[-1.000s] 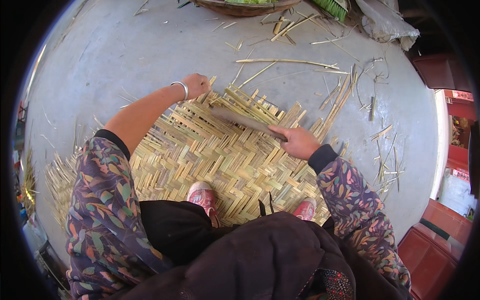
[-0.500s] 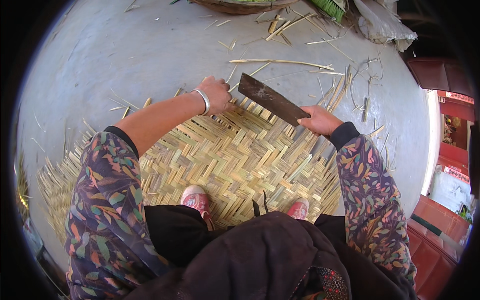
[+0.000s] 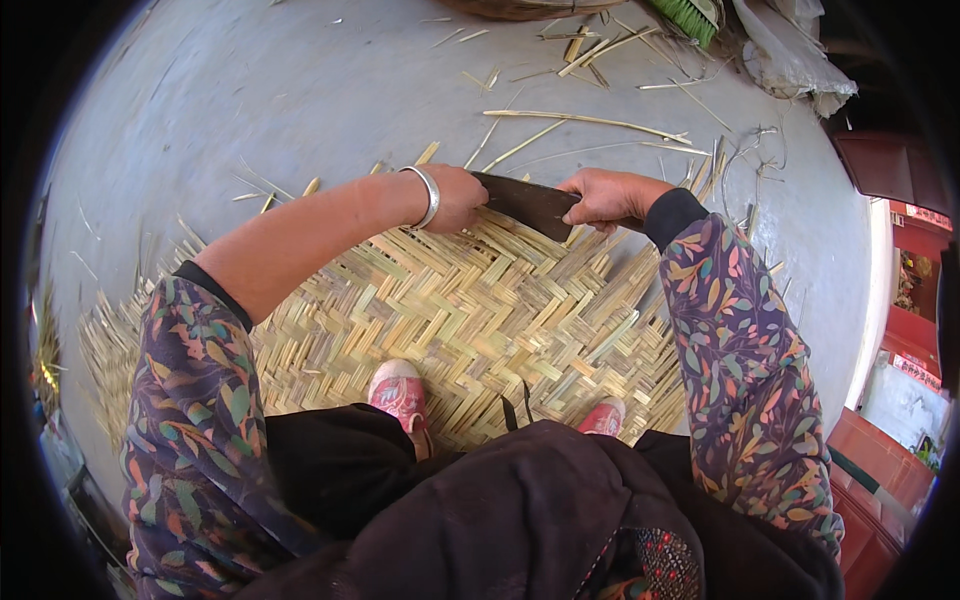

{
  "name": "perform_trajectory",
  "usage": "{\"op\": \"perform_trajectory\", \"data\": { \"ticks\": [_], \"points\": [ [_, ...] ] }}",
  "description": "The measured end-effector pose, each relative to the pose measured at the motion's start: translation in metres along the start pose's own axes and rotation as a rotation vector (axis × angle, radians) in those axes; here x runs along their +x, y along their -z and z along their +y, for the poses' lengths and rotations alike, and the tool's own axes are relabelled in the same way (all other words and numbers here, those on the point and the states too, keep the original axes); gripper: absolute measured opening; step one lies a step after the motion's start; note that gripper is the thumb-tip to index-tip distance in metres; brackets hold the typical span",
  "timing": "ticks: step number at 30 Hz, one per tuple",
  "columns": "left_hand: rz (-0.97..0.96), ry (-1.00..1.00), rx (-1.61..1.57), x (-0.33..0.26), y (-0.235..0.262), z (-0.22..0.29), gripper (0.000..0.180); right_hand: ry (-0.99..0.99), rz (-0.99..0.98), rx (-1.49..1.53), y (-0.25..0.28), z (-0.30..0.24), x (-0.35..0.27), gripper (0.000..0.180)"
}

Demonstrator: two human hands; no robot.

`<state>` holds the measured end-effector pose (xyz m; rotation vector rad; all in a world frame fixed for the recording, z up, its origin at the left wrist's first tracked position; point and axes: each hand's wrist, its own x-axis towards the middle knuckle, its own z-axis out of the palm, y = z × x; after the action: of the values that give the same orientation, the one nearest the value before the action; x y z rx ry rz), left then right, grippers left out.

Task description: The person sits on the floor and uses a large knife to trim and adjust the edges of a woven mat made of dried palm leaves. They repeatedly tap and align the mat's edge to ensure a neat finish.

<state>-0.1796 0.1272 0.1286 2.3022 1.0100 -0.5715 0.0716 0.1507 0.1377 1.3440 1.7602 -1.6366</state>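
Right hand [image 3: 612, 196] is wrapped tight around the handle end of a broad dark knife [image 3: 527, 203], and the blade stretches leftward, lying low across the far edge of the woven bamboo mat [image 3: 470, 320]. Left hand [image 3: 455, 197] is at the blade's other end, fingers curled shut and pressing down where the blade tip meets the mat; whether it grips the blade itself or just the strips beneath, I cannot tell. A silver bangle [image 3: 428, 195] sits on that left wrist.

The mat spreads flat on the grey concrete floor [image 3: 250, 90], herringbone weave in pale yellow and green, with loose strip ends fanning out past its left and right edges. Two pink shoes are planted on its near side, the left shoe [image 3: 399, 391] and the right shoe [image 3: 604, 417], holding it down. Both sleeves are patterned with leaves.

Beyond the hands, long bamboo strips [image 3: 585, 120] lie scattered on the floor, well apart from the mat. A green brush [image 3: 690, 14] shows at the top edge, next to a crumpled clear plastic sheet [image 3: 795, 60].
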Motion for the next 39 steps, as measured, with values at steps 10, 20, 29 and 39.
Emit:
{"op": "perform_trajectory", "data": {
  "ticks": [10, 20, 29, 39],
  "points": [
    [0.262, -0.054, -0.864, 0.036, 0.027, -0.064, 0.031, 0.074, 0.033, -0.283, -0.021, -0.042, 0.009, 0.037],
    [-0.115, 0.104, -0.845, 0.131, -0.022, -0.019, 0.032, 0.196, 0.355, -0.749, -0.074, -0.049, -0.033, 0.021],
    [-0.14, 0.188, -0.935, 0.135, -0.034, -0.004, 0.039, 0.207, 0.408, -0.742, -0.083, -0.049, -0.039, 0.016],
    [-0.043, 0.163, -1.02, 0.124, -0.038, -0.018, 0.041, 0.147, 0.406, -0.777, -0.085, -0.042, -0.028, 0.02]
  ]
}}
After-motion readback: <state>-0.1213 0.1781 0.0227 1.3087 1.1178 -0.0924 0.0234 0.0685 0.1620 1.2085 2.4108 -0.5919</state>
